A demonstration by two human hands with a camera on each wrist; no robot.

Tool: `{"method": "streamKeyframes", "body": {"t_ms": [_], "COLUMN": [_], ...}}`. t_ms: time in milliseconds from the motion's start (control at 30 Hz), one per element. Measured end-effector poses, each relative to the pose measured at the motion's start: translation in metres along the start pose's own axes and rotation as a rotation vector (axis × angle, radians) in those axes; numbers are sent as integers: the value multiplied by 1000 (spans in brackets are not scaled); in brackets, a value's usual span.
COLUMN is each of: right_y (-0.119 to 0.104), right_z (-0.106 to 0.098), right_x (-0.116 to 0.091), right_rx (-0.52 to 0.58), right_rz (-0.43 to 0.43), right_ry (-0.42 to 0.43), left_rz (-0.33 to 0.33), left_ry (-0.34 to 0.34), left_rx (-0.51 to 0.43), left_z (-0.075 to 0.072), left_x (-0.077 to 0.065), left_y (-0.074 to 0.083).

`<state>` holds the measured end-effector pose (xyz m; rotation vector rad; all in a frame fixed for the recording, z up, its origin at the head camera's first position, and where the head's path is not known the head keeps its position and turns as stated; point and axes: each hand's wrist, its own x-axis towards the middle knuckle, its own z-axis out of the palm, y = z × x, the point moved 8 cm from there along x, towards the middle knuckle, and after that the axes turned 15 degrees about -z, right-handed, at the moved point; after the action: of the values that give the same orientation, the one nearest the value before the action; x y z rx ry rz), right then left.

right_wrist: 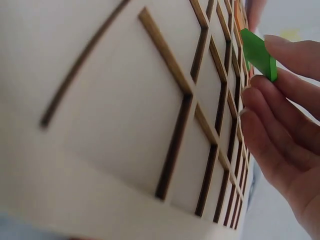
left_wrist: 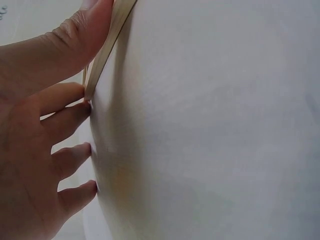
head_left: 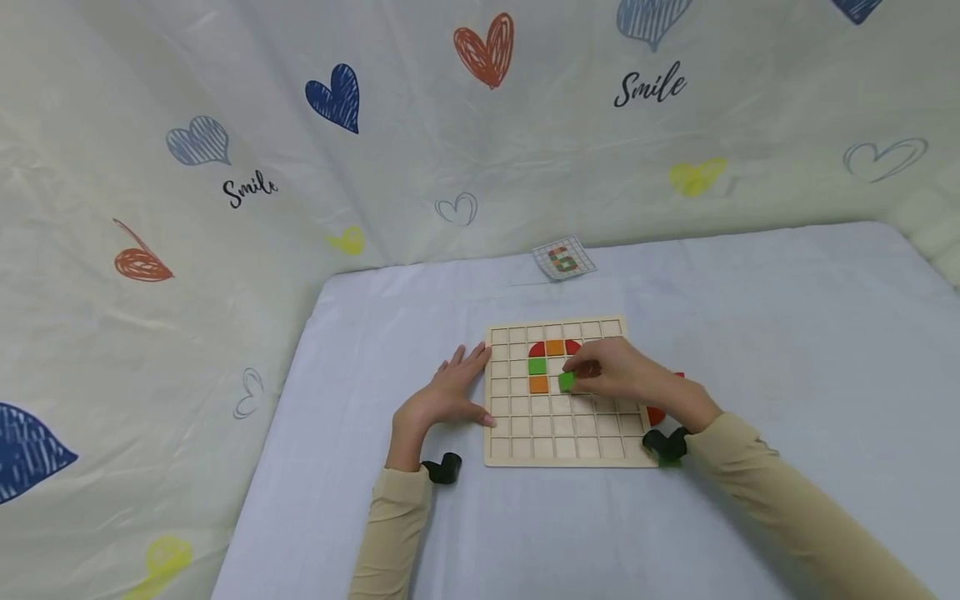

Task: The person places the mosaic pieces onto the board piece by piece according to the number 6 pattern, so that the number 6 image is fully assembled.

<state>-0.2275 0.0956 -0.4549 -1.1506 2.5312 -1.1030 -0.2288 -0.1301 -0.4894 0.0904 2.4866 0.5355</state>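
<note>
My left hand [head_left: 447, 395] lay at the left edge of the board [head_left: 519, 427], my right hand [head_left: 618, 371] over it, the card [head_left: 564, 259] beyond its far side.

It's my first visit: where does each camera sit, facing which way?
Head: on the head, facing forward and down: board, left hand, right hand, sleeves.
Left wrist: on that wrist, facing that hand at the board's edge.
Right wrist: on that wrist, facing its hand, green tile and board.
Head and right wrist share the tile.
</note>
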Motion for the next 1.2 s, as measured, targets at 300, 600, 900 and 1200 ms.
{"method": "streamKeyframes", "body": {"t_ms": [300,600,900,1200], "right_y": [-6,-10,-10,-14], "right_z": [7,13,16,15], "right_x": [14,19,23,22], "right_rx": [-53,-99,-131,-156], "right_rz": [-29,-23,-36,-99], "right_ry": [-53,-85,-91,-63], "left_rz": [0,9,3,-3], "left_ry": [3,3,5,6], "left_rx": [7,-12,7,11], "left_z": [-1,-2,-2,-2], "left_x": [0,-3,-1,-2], "left_y": [0,2,1,1]}}
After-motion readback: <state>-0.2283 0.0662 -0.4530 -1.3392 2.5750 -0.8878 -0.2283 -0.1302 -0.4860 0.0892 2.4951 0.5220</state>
